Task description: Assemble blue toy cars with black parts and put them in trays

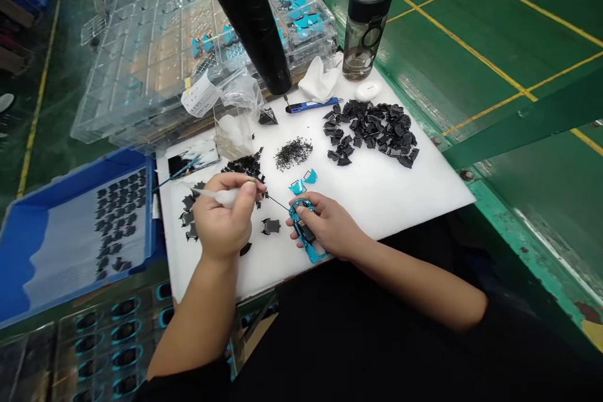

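My left hand (226, 213) pinches a white-handled tool (225, 196) whose thin dark shaft points right, its tip at a blue part. That blue part (311, 245), with black pieces inside, is held in my right hand (330, 223), thumb on top. Just beyond it lie two small blue pieces (303, 183). A black piece (270, 226) rests between the hands on the white board (377, 201). Tiny black bits (293, 153) are heaped further back, and dark pieces (245, 166) lie behind my left hand.
A large pile of black pieces (377, 129) sits at the right, near a bottle (366, 28) and a blue cutter (313, 105). A black tube (249, 25) hangs over the board. Clear compartment trays (160, 44) stand behind; a blue bin (75, 245) is at left.
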### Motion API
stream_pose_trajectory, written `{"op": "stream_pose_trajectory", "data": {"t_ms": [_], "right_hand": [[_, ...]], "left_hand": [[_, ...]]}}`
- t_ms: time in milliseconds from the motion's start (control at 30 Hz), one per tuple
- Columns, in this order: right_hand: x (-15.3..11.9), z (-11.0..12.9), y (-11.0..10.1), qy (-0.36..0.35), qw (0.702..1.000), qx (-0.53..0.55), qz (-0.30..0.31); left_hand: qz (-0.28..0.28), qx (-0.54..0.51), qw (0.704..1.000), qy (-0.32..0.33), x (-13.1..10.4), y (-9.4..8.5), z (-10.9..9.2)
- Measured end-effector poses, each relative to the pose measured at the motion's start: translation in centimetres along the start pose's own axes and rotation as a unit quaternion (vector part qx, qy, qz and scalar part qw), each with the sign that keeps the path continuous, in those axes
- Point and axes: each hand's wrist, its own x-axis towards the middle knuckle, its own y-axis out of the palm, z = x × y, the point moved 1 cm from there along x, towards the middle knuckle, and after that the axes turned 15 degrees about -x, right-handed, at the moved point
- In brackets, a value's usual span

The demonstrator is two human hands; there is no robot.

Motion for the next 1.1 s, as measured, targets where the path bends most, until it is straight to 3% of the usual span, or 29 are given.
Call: {"op": "stream_pose_trajectory", "data": {"t_ms": [233, 400, 500, 633, 833, 967, 1100], "right_hand": [[0.0, -0.1, 0.1, 0.003, 1.000, 0.005, -0.001], [0.0, 0.1, 0.0, 0.006, 1.000, 0.004, -0.005], [0.0, 0.1, -0.1, 0.007, 1.000, -0.005, -0.001], [0.1, -0.1, -0.2, 0.006, 1.000, -0.014, -0.003], [0.0, -0.2, -0.4, 0.003, 1.000, -0.014, -0.007], [0.0, -0.4, -0.5, -0.004, 1.000, -0.006, -0.003], [0.1, -0.5, -0.4, -0.008, 1.000, 0.000, -0.004]], "left_hand": [[-0.011, -0.039, 0.999, 0.018, 0.2, 0.1, 0.1], [-0.025, -0.063, 0.998, -0.001, 0.5, -0.4, -1.0], [-0.078, 0.000, 0.994, 0.071, 1.8, -1.9, -2.7], [-0.153, 0.179, 0.956, 0.177, 5.3, -4.3, -4.3], [-0.151, 0.269, 0.938, 0.158, 10.1, -5.5, -1.8], [-0.161, 0.257, 0.939, 0.165, 11.0, -5.3, 0.0], [-0.173, 0.257, 0.937, 0.164, 11.6, -5.4, 0.4]]}}
